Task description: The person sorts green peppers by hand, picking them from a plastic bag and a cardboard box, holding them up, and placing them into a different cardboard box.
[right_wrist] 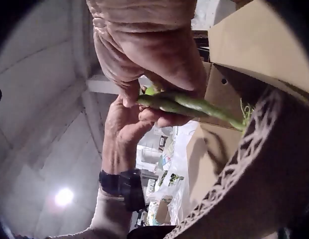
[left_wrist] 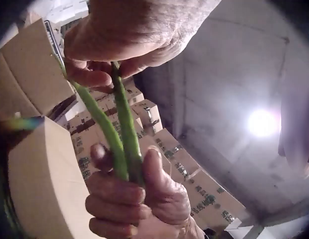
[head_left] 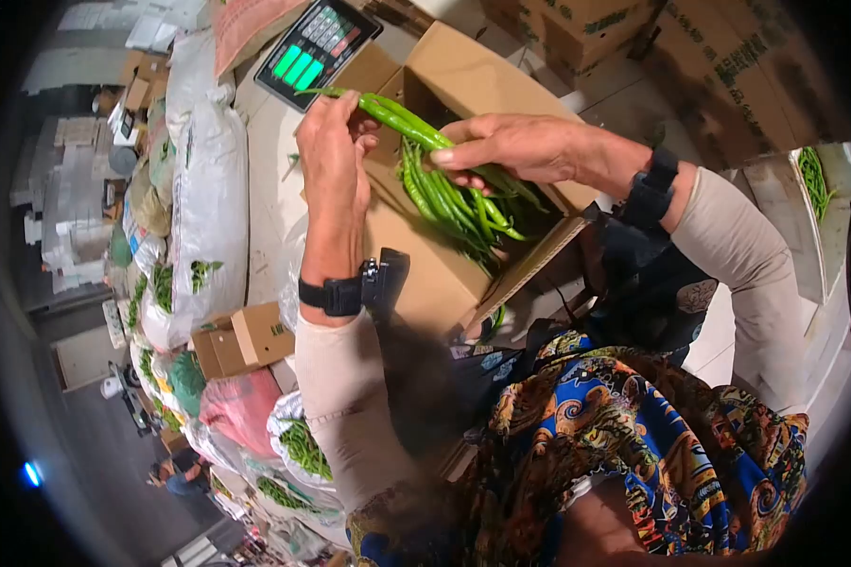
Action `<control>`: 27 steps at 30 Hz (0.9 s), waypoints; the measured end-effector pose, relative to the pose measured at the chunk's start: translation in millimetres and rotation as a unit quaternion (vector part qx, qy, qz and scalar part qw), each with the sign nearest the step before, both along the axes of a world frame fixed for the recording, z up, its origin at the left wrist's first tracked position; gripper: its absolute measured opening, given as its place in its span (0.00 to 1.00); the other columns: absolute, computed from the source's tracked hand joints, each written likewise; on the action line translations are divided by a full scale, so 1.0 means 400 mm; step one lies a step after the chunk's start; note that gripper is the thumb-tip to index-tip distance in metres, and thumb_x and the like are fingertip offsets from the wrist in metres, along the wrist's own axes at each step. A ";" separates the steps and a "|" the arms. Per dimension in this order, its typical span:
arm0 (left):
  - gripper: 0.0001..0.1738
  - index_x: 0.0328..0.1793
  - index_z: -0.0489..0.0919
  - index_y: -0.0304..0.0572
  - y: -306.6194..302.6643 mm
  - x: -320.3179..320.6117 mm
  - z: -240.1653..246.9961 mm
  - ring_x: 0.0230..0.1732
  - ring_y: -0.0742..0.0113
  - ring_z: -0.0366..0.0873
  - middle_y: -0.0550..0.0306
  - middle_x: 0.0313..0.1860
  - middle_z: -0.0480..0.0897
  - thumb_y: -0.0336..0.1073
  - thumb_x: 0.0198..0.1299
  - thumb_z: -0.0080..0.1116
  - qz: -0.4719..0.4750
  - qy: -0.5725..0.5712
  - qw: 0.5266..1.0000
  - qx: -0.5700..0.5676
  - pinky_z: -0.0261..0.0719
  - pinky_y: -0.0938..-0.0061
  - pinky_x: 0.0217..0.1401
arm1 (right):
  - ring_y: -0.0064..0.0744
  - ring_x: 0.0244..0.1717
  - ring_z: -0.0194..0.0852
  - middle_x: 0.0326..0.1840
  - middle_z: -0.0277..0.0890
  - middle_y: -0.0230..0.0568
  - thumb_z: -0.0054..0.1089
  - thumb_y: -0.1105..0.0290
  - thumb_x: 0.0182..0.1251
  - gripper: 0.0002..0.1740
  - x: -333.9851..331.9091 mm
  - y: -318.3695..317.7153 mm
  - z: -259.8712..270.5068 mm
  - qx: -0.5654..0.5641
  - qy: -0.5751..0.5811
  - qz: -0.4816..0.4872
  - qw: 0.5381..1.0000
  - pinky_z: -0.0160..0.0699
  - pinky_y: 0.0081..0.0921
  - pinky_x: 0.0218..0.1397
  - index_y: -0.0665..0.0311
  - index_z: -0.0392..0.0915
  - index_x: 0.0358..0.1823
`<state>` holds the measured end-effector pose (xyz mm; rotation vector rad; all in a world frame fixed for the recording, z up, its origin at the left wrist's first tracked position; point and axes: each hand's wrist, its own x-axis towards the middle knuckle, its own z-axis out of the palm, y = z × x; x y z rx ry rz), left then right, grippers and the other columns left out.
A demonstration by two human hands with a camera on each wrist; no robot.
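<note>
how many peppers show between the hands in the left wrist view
2: a left pepper and a right pepper, side by side, rising from the right hand; more may be hidden in its grip.

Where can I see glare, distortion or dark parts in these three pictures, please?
Head view: fisheye bending with black corners, the scale display glowing green; left wrist view: a white lamp is overexposed at right, while the held green peppers look dull; right wrist view: a round light glares at lower left, and the carton wall nearest the camera is dark.
</note>
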<state>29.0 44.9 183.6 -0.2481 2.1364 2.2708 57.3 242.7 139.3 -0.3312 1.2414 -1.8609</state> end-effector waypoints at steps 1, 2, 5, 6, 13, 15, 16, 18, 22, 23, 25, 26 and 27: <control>0.06 0.34 0.73 0.41 -0.018 -0.007 -0.017 0.27 0.75 0.71 0.62 0.27 0.75 0.34 0.63 0.52 0.002 -0.007 1.000 0.005 0.66 0.82 0.27 | 0.18 0.31 0.68 0.35 0.73 0.33 0.58 0.58 0.68 0.17 -0.003 0.003 -0.005 -0.018 -0.015 0.006 1.000 0.71 0.15 0.34 0.66 0.72 0.44; 0.06 0.34 0.73 0.41 -0.027 -0.014 -0.028 0.27 0.75 0.71 0.62 0.27 0.75 0.34 0.63 0.52 0.007 -0.013 1.000 0.005 0.66 0.82 0.27 | 0.19 0.33 0.71 0.38 0.74 0.35 0.58 0.59 0.68 0.16 -0.006 0.007 -0.003 -0.035 -0.028 0.008 0.999 0.74 0.17 0.36 0.66 0.72 0.44; 0.08 0.35 0.73 0.42 -0.037 -0.009 -0.058 0.27 0.75 0.71 0.63 0.27 0.74 0.38 0.63 0.55 -0.011 -0.042 0.999 0.018 0.65 0.82 0.26 | 0.23 0.38 0.77 0.45 0.78 0.41 0.57 0.62 0.69 0.15 -0.020 0.006 -0.024 -0.070 -0.049 0.037 0.996 0.78 0.21 0.44 0.66 0.72 0.46; 0.10 0.36 0.74 0.42 -0.025 -0.003 -0.063 0.27 0.76 0.70 0.63 0.27 0.74 0.40 0.63 0.56 -0.021 -0.051 0.998 0.017 0.65 0.82 0.26 | 0.24 0.39 0.76 0.42 0.77 0.40 0.55 0.63 0.70 0.15 -0.021 0.006 -0.027 -0.083 -0.053 0.037 0.994 0.77 0.22 0.45 0.67 0.73 0.47; 0.16 0.44 0.78 0.36 -0.002 0.014 -0.092 0.28 0.76 0.74 0.60 0.32 0.79 0.43 0.61 0.62 -0.187 -0.113 0.974 0.063 0.68 0.82 0.25 | 0.27 0.41 0.76 0.42 0.78 0.40 0.54 0.63 0.70 0.15 -0.023 0.003 -0.037 -0.077 -0.063 0.056 0.993 0.76 0.25 0.48 0.67 0.73 0.49; 0.16 0.46 0.79 0.35 -0.013 0.005 -0.102 0.31 0.75 0.76 0.58 0.35 0.80 0.41 0.62 0.62 -0.250 -0.161 0.952 0.073 0.72 0.82 0.28 | 0.27 0.42 0.77 0.43 0.79 0.40 0.54 0.63 0.70 0.15 -0.023 0.003 -0.038 -0.081 -0.061 0.070 0.992 0.77 0.26 0.48 0.67 0.73 0.50; 0.16 0.46 0.79 0.35 -0.014 0.007 -0.109 0.31 0.75 0.76 0.58 0.35 0.80 0.41 0.62 0.62 -0.250 -0.163 0.952 0.073 0.72 0.82 0.28 | 0.27 0.42 0.76 0.43 0.79 0.40 0.53 0.60 0.70 0.17 -0.025 0.009 -0.036 -0.060 -0.024 0.086 0.994 0.75 0.25 0.47 0.67 0.73 0.51; 0.13 0.46 0.79 0.35 -0.006 0.015 -0.116 0.30 0.75 0.77 0.58 0.34 0.81 0.37 0.61 0.62 -0.213 -0.157 0.961 0.083 0.74 0.84 0.28 | 0.27 0.42 0.76 0.43 0.79 0.40 0.52 0.58 0.70 0.19 -0.031 0.023 -0.025 -0.040 0.010 0.100 0.994 0.74 0.24 0.46 0.67 0.74 0.51; 0.10 0.42 0.80 0.37 -0.026 -0.003 -0.164 0.29 0.78 0.77 0.62 0.30 0.81 0.35 0.60 0.63 -0.200 -0.195 0.960 0.013 0.74 0.87 0.26 | 0.26 0.41 0.74 0.41 0.79 0.38 0.56 0.52 0.67 0.23 -0.063 0.072 -0.003 0.127 0.098 -0.123 0.979 0.72 0.24 0.47 0.66 0.76 0.48; 0.10 0.42 0.80 0.37 -0.024 -0.007 -0.181 0.29 0.78 0.77 0.62 0.30 0.81 0.35 0.60 0.63 -0.200 -0.195 0.960 0.012 0.74 0.87 0.26 | 0.25 0.41 0.74 0.41 0.78 0.37 0.56 0.52 0.67 0.22 -0.070 0.089 -0.002 0.129 0.111 -0.166 0.971 0.72 0.24 0.47 0.65 0.77 0.47; 0.09 0.40 0.80 0.38 -0.012 -0.017 -0.220 0.28 0.79 0.76 0.64 0.30 0.81 0.35 0.59 0.63 -0.221 -0.220 0.950 -0.008 0.74 0.87 0.25 | 0.23 0.41 0.73 0.40 0.78 0.35 0.56 0.53 0.67 0.20 -0.091 0.116 -0.009 0.133 0.149 -0.175 0.964 0.72 0.22 0.48 0.64 0.78 0.46; 0.08 0.39 0.80 0.39 0.004 -0.021 -0.236 0.28 0.81 0.75 0.65 0.30 0.80 0.36 0.59 0.63 -0.220 -0.232 0.947 -0.023 0.73 0.87 0.25 | 0.22 0.41 0.72 0.39 0.77 0.33 0.53 0.57 0.70 0.16 -0.086 0.125 0.024 0.114 0.106 -0.162 0.974 0.71 0.21 0.48 0.63 0.76 0.45; 0.10 0.40 0.79 0.36 0.018 -0.025 -0.262 0.28 0.78 0.75 0.63 0.30 0.79 0.36 0.60 0.63 -0.213 -0.229 0.949 -0.029 0.73 0.86 0.25 | 0.21 0.40 0.72 0.37 0.76 0.31 0.50 0.61 0.73 0.12 -0.083 0.129 0.041 0.095 0.062 -0.148 0.982 0.71 0.20 0.48 0.61 0.75 0.44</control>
